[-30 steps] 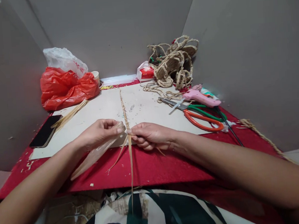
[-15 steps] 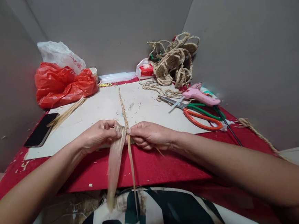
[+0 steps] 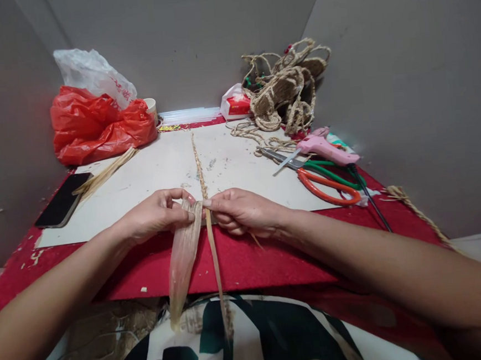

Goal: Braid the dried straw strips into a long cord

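A thin braid of dry straw-coloured husk (image 3: 199,169) runs from the back of the white board (image 3: 156,170) toward me and ends between my hands. My left hand (image 3: 162,213) pinches a wide, pale corn husk strip (image 3: 183,259) at its top, beside the braid's near end; the strip hangs over the table edge to my lap. My right hand (image 3: 240,210) is closed, thumb and forefinger pinching the braid's near end. From there a narrow husk strand (image 3: 213,254) hangs straight down. A short strand end sticks out under my right hand.
On the left lie a phone (image 3: 61,202), loose husk strips (image 3: 106,173) and a red plastic bag (image 3: 98,127). To the right are scissors (image 3: 328,187), a pink glue gun (image 3: 327,148) and a coiled braid heap with woven soles (image 3: 281,96). A tissue pack (image 3: 235,104) stands behind.
The view has shifted slightly. The wide husk strip in my left hand now hangs more spread out, and my left fingers have shifted a little at its top. My right hand keeps its pinch.
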Demonstrator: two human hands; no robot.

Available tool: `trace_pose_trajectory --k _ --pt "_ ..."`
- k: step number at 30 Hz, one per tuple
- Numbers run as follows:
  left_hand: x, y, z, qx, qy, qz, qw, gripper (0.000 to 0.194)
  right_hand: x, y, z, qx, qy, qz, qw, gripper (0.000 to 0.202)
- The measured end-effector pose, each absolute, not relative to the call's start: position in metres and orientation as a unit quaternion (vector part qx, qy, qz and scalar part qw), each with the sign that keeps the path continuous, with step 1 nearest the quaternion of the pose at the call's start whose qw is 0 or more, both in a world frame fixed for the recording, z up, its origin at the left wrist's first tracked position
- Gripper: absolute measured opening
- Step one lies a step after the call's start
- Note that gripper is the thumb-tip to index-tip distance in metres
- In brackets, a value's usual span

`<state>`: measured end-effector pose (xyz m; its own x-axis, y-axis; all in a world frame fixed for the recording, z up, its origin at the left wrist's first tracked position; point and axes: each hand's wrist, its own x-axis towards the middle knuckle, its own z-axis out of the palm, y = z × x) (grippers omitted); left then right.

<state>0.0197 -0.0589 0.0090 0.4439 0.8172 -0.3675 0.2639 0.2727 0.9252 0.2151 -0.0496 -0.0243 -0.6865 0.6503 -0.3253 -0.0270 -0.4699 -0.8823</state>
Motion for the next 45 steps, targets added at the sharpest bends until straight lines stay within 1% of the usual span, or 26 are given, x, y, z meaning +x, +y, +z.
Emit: trace_pose_trajectory --k 11,17,23,28,32,36,42,45 --pt "0.025 -0.062 0.007 0.560 0.491 0.225 0.628 0.024 0.212 -0.053 -0.022 -0.348 -0.479 0.771 0.233 0.044" --pt "0.030 -0.061 0.004 0.564 0.495 0.243 0.615 0.017 0.210 -0.054 -0.022 -0.357 -0.496 0.750 0.252 0.044" --pt "0.033 -0.055 0.002 0.501 0.516 0.254 0.646 0.018 0.209 -0.056 -0.024 -0.365 -0.504 0.732 0.277 0.039" --pt "0.035 -0.056 0.003 0.495 0.518 0.268 0.644 0.018 0.208 -0.056 -0.025 -0.375 -0.516 0.715 0.286 0.035" --pt "0.038 -0.061 0.004 0.545 0.508 0.297 0.597 0.014 0.208 -0.056 -0.024 -0.375 -0.509 0.718 0.290 0.028" --pt "0.040 -0.069 0.003 0.597 0.497 0.336 0.533 0.012 0.209 -0.055 -0.024 -0.366 -0.503 0.725 0.295 0.026" --pt "0.039 -0.074 0.014 0.621 0.510 0.356 0.477 0.013 0.211 -0.054 -0.023 -0.391 -0.513 0.705 0.295 0.024" --pt "0.034 -0.070 0.022 0.619 0.504 0.369 0.476 0.014 0.210 -0.054 -0.020 -0.406 -0.511 0.698 0.296 0.020"
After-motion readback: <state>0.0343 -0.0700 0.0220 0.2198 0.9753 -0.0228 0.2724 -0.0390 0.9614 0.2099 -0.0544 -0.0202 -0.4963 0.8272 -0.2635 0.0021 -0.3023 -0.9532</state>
